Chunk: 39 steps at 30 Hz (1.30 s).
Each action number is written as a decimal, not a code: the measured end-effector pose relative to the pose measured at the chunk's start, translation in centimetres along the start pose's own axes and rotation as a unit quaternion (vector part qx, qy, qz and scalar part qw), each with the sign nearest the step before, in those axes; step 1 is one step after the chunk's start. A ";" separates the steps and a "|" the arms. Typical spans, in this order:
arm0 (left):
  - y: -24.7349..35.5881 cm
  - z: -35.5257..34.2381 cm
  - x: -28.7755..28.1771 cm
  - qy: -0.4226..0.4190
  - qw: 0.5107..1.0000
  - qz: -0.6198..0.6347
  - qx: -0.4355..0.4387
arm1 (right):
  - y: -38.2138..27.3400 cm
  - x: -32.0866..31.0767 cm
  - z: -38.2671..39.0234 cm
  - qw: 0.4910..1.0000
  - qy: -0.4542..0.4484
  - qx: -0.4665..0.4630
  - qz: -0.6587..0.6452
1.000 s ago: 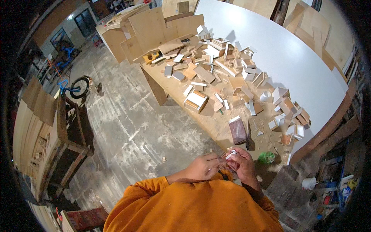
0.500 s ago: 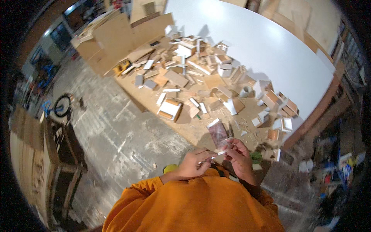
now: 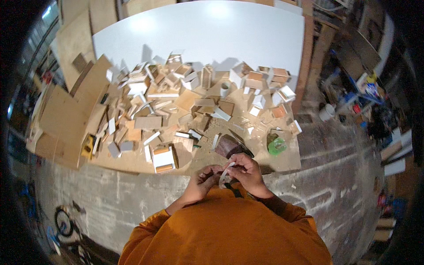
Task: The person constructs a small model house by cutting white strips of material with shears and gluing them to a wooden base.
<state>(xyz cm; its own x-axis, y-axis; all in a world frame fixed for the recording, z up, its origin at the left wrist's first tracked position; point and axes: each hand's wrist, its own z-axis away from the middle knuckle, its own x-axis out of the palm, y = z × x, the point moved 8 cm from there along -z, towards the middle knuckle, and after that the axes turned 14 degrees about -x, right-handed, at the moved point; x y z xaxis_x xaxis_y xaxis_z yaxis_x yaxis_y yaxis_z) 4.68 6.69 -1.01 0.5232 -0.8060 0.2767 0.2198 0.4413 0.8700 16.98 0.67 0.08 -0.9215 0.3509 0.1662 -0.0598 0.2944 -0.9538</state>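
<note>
My left hand (image 3: 202, 183) and my right hand (image 3: 248, 175) meet in front of the orange top I wear. Both have their fingers closed on a thin, pale, slightly curved strip (image 3: 225, 173), whose material I cannot make out. Just beyond them on the plywood table (image 3: 282, 162) lie a dark brown rectangular piece (image 3: 226, 145) with a darker object beside it and a green round plastic item (image 3: 277, 145). Farther back are several wooden offcuts and small white and tan pieces (image 3: 149, 122), with a white cup-like cylinder (image 3: 224, 89) among them.
A large white panel (image 3: 198, 31) stands behind the pile. Leaning boards (image 3: 65, 118) are at left, with a yellow-and-black tool (image 3: 87, 147). A bicycle (image 3: 64, 221) is on the concrete floor at lower left. A white bucket (image 3: 327, 112) and cluttered shelving (image 3: 371, 88) stand at right.
The view has swung round, so the table and white panel now lie straight ahead and the bicycle is lower left. My hands have stayed together, the strip now more upright between them.
</note>
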 end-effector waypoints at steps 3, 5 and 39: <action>-1.2 -0.5 -1.0 -0.092 0.995 0.018 -0.038 | 0.1 1.8 1.4 0.999 0.003 -0.018 -0.045; -2.1 -0.5 -1.9 -0.101 0.994 0.001 -0.043 | -1.0 2.4 1.9 0.991 -0.018 -0.076 0.107; -1.0 -4.8 2.8 -0.108 0.981 0.112 -0.114 | -1.1 -18.7 -2.1 0.710 -0.059 0.003 0.701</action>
<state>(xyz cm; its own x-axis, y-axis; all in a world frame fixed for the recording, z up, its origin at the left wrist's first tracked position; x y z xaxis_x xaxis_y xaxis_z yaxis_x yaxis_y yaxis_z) 9.85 5.90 -3.12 0.3983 -0.7326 0.5519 0.3110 0.6739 0.6701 35.10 -4.39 -1.44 -0.1019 0.2173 -0.9708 0.9479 -0.2750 -0.1610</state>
